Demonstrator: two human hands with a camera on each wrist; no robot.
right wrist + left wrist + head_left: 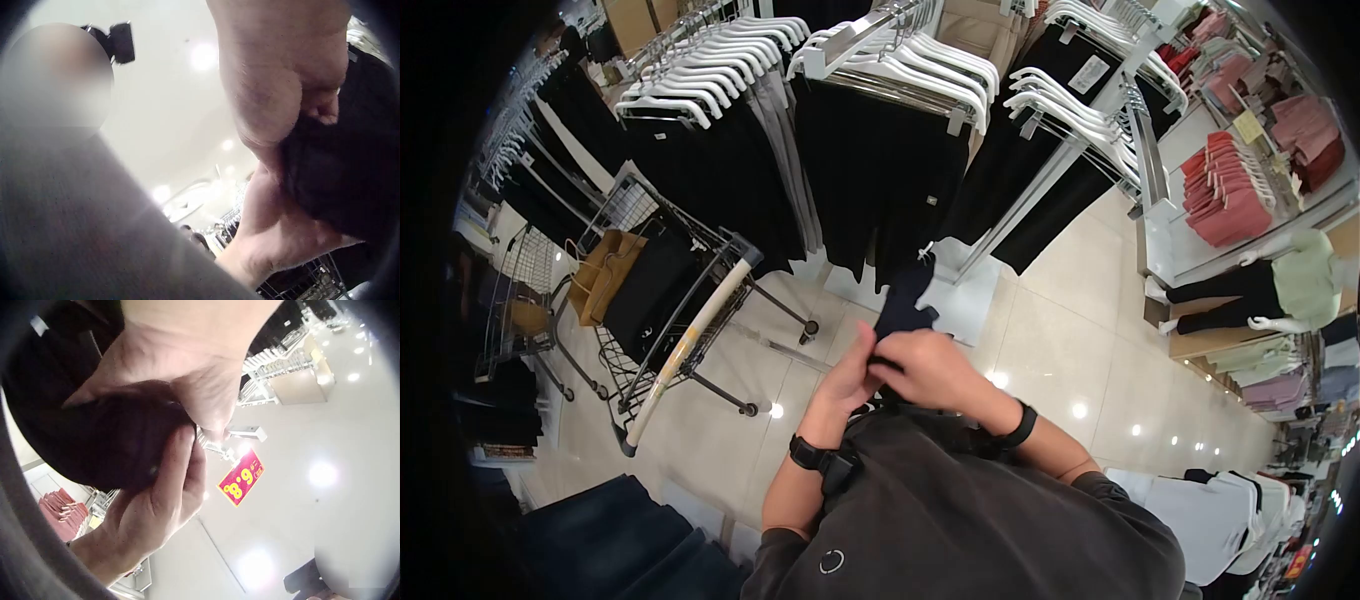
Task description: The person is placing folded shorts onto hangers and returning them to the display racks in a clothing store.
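Note:
A dark navy garment hangs bunched in front of the person's chest, its far end near a small white hook at the rack's foot. The left hand grips its near end from the left, thumb side up. Curled over the same cloth from the right is the right hand, its fingertips close against the left hand. In the left wrist view the right hand's fingers pinch the cloth's edge. The right wrist view shows the dark cloth between both hands.
Racks of black trousers on white hangers stand just ahead. A shopping cart holding a brown bag and dark clothes is at left. Folded jeans lie at lower left; a mannequin stands at right.

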